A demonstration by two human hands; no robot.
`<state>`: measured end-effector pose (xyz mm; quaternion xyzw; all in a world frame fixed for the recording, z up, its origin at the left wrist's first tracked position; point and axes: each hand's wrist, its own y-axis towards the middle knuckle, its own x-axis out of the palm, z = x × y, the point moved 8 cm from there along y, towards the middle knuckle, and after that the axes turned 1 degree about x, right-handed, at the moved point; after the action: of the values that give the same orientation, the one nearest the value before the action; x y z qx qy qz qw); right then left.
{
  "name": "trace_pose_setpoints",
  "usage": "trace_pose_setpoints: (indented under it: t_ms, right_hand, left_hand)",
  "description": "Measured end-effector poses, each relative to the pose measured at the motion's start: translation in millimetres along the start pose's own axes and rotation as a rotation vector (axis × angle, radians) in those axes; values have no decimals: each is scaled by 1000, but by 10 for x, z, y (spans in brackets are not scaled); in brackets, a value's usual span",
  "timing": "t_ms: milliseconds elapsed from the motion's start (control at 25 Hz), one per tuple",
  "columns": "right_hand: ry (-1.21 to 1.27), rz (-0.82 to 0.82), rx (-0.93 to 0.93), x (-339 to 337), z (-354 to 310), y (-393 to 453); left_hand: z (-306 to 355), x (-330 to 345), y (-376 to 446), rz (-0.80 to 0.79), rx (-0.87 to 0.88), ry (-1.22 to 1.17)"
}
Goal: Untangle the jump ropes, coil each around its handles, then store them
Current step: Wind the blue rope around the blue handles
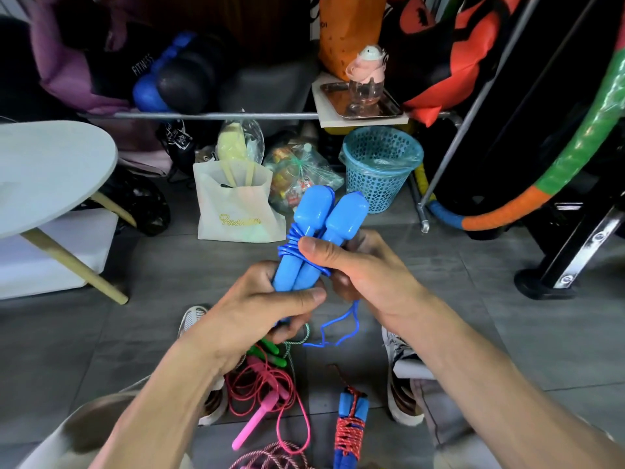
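Observation:
Two blue jump-rope handles [329,216] lie side by side, pointing away from me, with blue cord wound around their middle. My left hand [260,309] grips their lower ends. My right hand [365,269] pinches the wound cord against the handles. A loose tail of blue cord [341,330] hangs below my hands. On the floor between my feet lie a pink rope with pink handles [260,411], green handles [270,353] partly hidden under my left hand, and a coiled red-and-blue rope [350,431].
A white paper bag [236,211], a clear bag of packets [297,177] and a blue mesh basket [380,167] stand ahead on the grey tiles. A round white table [44,174] is at left. A shelf rail [216,115] and a multicoloured hoop [541,184] are behind.

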<state>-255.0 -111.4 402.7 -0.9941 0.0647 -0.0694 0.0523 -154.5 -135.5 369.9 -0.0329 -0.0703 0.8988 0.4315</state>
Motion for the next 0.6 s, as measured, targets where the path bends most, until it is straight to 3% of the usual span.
trace_pose_setpoints:
  t_ms: [120,280,360,600]
  right_hand:
    - [23,29,-7,-46,-62,22]
    - [-72,67,-12,-79,-91,24]
    - [-65,101,32,-134,-4,65]
    - [-92,-67,202,-39,332,150]
  left_hand:
    - [-23,-82,2,137,2,-141]
    - [15,-92,-12,202,75,285]
    - [52,-94,-22,240,105,346]
    - [54,-264,-9,392,133,79]
